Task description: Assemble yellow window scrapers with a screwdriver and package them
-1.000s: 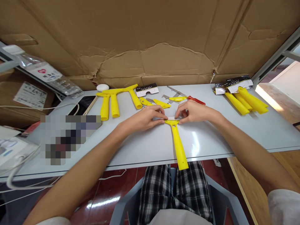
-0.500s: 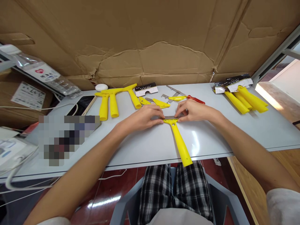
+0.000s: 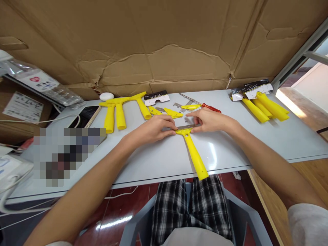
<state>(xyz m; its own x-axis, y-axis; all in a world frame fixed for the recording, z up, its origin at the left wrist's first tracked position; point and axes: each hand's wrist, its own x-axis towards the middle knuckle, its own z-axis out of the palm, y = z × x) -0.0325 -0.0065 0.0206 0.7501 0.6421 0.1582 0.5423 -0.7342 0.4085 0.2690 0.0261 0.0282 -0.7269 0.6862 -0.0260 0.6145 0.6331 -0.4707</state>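
A yellow scraper handle (image 3: 195,153) lies in front of me, its lower end past the table's front edge. A flat metal blade (image 3: 185,127) rests along its wide head. My left hand (image 3: 155,129) pinches the left end of blade and head between thumb and fingers. At the right end, my right hand (image 3: 210,122) keeps its thumb against the head, with fingers curled behind; its index finger is lifted and points left. Just behind the blade lie a tiny metal screw and yellow blade covers (image 3: 173,113). A red-handled screwdriver (image 3: 211,108) lies behind my right hand.
Several yellow scraper handles (image 3: 120,116) stand at the back left beside a black-and-white card (image 3: 156,98). Packaged yellow scrapers (image 3: 271,106) lie at the right. A phone (image 3: 88,116) and a plastic bottle (image 3: 38,82) are at the left. Cardboard (image 3: 153,41) walls the back.
My right index finger has lifted off the blade and stretched out behind it, uncovering more of the blade. My left hand keeps its pinch. The view has shifted slightly.
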